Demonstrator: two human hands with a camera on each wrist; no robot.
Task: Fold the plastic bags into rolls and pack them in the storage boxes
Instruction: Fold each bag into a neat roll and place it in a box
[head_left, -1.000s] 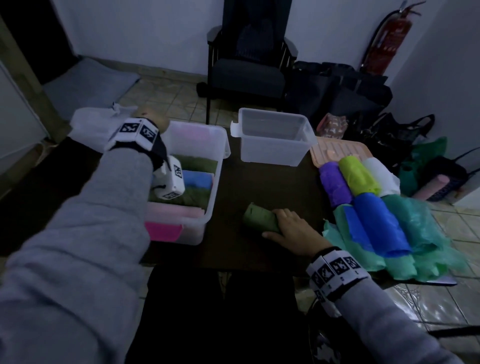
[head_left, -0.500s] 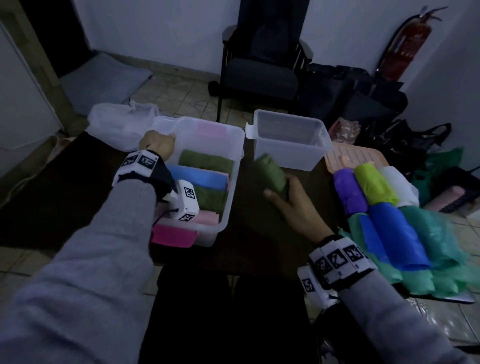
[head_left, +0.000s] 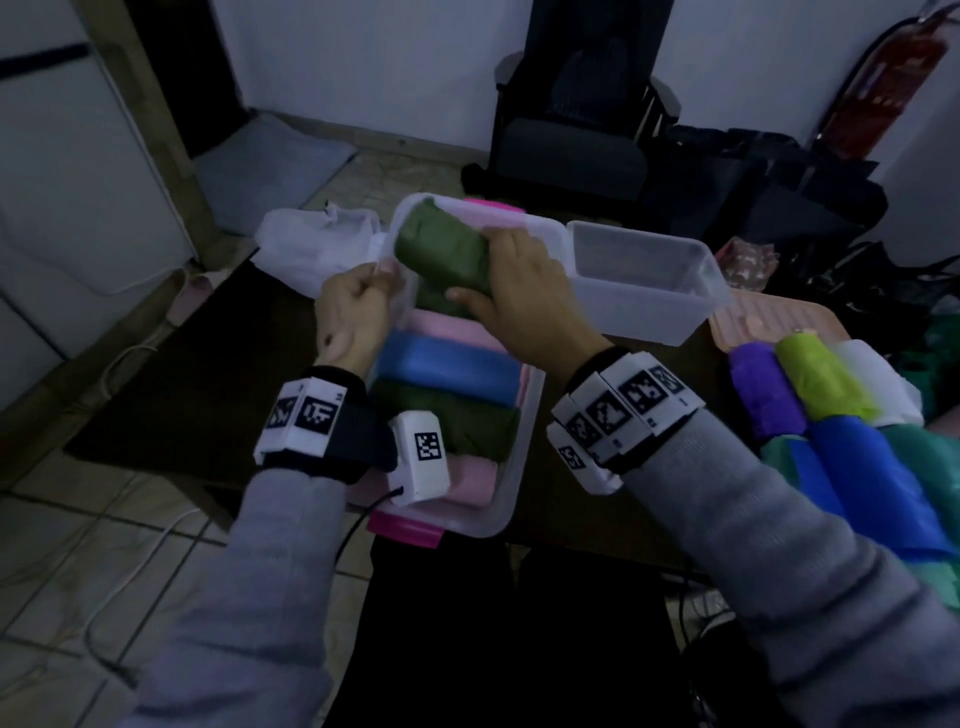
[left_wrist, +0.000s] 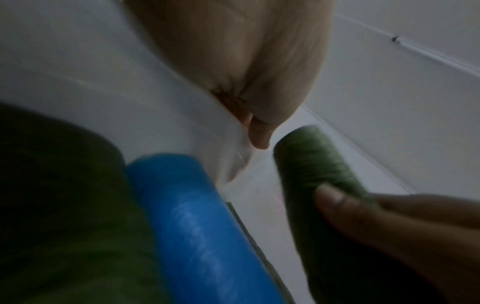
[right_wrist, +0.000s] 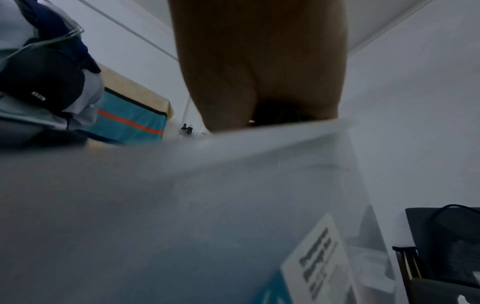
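Half a second ago my right hand (head_left: 524, 306) carried the green roll (head_left: 441, 249) over the table (head_left: 582, 509) between the boxes; now I grip it, fingers and thumb curled round it, above the far end of the near box (head_left: 511, 499). My left hand (head_left: 353, 306), at 9 o'clock of the roll, pinches that box's left rim as before. Near to far the box holds pink, dark green, blue and pink rolls. The second box (head_left: 644, 306), at 3 o'clock, holds nothing I can see
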